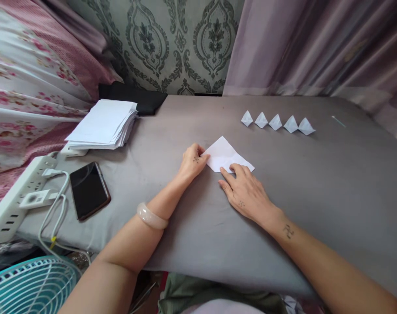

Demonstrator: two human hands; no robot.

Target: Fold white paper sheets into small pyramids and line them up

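A white sheet of paper (223, 152) with a folded lower edge lies flat on the grey cloth-covered table, one corner pointing away from me. My left hand (194, 160) pinches its left corner between thumb and fingers. My right hand (246, 192) rests with fingers spread, the fingertips pressing on the near edge of the sheet. Beyond it, to the right, stands a row of several small folded paper pieces (275, 122), each with a pointed top.
A stack of white paper (103, 122) sits at the left beside a black cloth (133, 97). Nearer are a phone (89, 190), a white power strip (17, 198) with cables, and a teal fan (31, 288) below the edge. A thin stick (338, 121) lies at the far right.
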